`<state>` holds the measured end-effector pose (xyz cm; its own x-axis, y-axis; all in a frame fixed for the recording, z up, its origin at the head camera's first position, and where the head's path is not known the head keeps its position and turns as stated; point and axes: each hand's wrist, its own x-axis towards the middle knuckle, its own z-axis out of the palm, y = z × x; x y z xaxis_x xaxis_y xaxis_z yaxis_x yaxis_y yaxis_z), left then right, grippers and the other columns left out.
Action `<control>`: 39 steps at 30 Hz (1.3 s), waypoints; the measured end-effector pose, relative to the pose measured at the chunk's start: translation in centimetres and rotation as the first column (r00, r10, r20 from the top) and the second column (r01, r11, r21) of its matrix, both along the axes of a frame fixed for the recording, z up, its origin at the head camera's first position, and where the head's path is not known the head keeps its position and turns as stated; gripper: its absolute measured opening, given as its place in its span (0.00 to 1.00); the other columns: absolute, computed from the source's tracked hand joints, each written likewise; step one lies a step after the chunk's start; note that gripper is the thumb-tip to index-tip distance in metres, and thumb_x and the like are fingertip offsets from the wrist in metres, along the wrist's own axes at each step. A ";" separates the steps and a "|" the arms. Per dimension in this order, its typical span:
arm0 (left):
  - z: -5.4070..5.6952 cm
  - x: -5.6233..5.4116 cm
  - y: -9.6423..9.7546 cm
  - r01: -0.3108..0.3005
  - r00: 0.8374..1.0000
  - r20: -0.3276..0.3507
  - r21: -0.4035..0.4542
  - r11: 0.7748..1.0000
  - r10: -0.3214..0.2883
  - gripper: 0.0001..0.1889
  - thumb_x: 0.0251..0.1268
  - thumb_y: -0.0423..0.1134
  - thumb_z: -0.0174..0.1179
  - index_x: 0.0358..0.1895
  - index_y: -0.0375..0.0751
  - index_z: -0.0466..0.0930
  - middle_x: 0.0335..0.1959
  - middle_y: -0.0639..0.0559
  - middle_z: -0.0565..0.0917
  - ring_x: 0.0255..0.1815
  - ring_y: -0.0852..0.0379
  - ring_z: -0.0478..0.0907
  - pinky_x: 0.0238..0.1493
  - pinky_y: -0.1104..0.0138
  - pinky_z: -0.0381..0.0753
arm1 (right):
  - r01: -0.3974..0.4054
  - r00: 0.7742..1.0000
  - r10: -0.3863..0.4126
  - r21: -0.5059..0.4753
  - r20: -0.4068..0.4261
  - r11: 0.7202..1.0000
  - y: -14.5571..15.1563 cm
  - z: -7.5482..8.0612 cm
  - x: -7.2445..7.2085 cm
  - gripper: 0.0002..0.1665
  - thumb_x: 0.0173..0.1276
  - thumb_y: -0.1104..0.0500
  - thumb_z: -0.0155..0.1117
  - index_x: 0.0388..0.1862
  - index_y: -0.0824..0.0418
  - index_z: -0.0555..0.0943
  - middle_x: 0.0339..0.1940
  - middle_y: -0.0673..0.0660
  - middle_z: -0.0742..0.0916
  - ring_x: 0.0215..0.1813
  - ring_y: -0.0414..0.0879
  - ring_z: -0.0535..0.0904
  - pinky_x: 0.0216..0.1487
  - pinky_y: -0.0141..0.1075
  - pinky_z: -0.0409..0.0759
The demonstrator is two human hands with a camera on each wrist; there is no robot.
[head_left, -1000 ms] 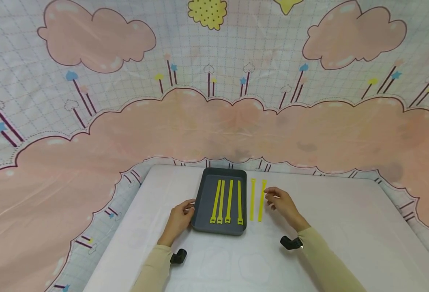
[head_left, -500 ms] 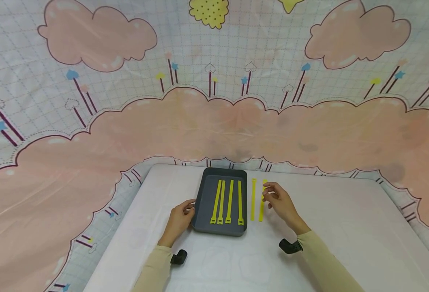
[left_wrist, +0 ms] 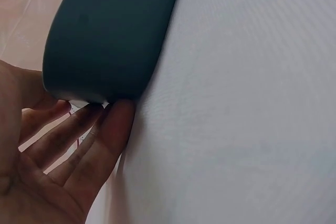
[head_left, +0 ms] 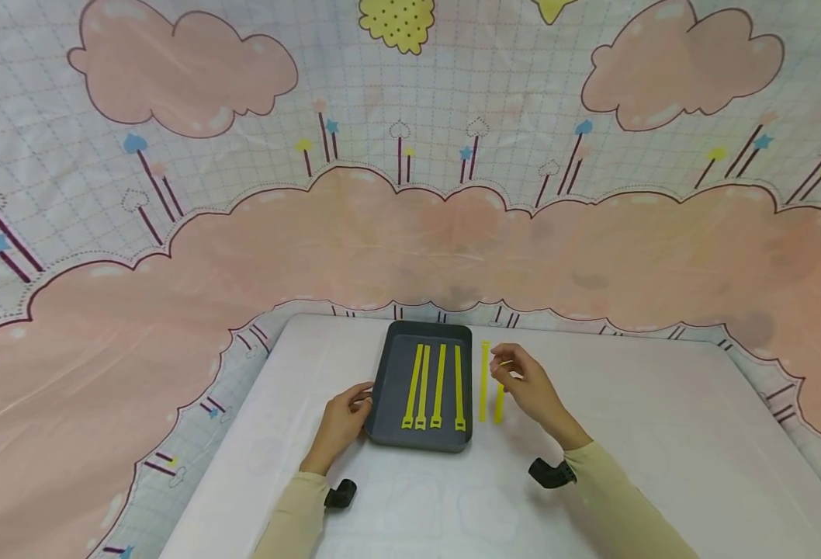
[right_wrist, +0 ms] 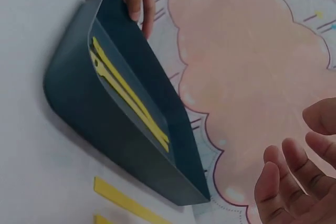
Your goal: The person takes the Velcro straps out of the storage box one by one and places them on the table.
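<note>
1 dark gray tray (head_left: 396,373) is resting on 1 white table (head_left: 662,419), and 6 yellow straps are lying in and beside it. 4 inside straps (head_left: 440,387) are running lengthwise, their slotted ends pointing at the tray's near wall; 1 of these is lying just inside the tray's right wall. 2 loose straps (head_left: 484,380) are lying on the table just beyond the tray's right wall, apart from each other, the outer 1 being partly hidden by the right hand.

The left hand (head_left: 338,427) is touching the tray's left wall with fairly straight, slightly spread fingers. The right hand (head_left: 532,392) is hovering to the right of the tray, over the outer loose strap, its fingers curving loosely and its thumb standing apart, with nothing between them.

2 pale sleeves (head_left: 627,497) and 2 black wrist devices (head_left: 551,473) are showing nearer than the tray. 1 patterned cloth (head_left: 452,233) is hanging behind it.
</note>
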<state>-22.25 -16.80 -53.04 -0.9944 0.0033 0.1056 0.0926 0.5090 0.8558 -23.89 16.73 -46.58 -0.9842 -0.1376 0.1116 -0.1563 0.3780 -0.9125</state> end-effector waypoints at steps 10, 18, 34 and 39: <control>-0.6 -0.2 -0.1 0.009 1.000 0.000 -0.011 1.000 -0.009 0.18 0.70 0.34 0.57 0.62 0.41 0.78 0.51 0.39 0.86 0.49 0.43 0.86 0.43 0.61 0.84 | -0.047 0.995 0.047 0.010 -0.092 0.999 -1.0 1.2 0.3 0.15 0.73 0.57 0.60 0.56 0.58 0.75 0.47 0.59 0.82 0.52 0.53 0.79 0.40 0.32 0.80; -0.7 -0.2 -0.3 0.011 1.000 0.008 -0.025 1.000 -0.011 0.19 0.71 0.34 0.57 0.63 0.42 0.78 0.51 0.39 0.86 0.50 0.42 0.85 0.46 0.56 0.84 | -0.083 0.985 0.090 0.055 -0.150 0.995 -2.1 1.4 0.5 0.14 0.72 0.58 0.61 0.55 0.57 0.75 0.45 0.56 0.83 0.52 0.52 0.80 0.42 0.34 0.78; -0.4 -0.1 -0.1 0.002 1.000 0.011 -0.023 1.000 -0.002 0.19 0.71 0.34 0.57 0.63 0.41 0.78 0.51 0.38 0.86 0.49 0.43 0.85 0.40 0.62 0.84 | -0.152 0.965 0.168 0.094 -0.199 0.984 -4.2 1.6 0.6 0.14 0.71 0.61 0.62 0.54 0.60 0.75 0.46 0.58 0.83 0.47 0.49 0.79 0.43 0.37 0.77; -0.3 0.0 0.0 -0.001 1.000 0.014 -0.017 1.000 0.001 0.18 0.70 0.33 0.57 0.62 0.41 0.78 0.51 0.38 0.86 0.48 0.43 0.86 0.36 0.66 0.81 | -0.187 0.952 0.211 0.122 -0.223 0.975 -4.8 1.6 0.7 0.11 0.72 0.59 0.62 0.51 0.57 0.76 0.46 0.56 0.83 0.45 0.47 0.79 0.45 0.39 0.77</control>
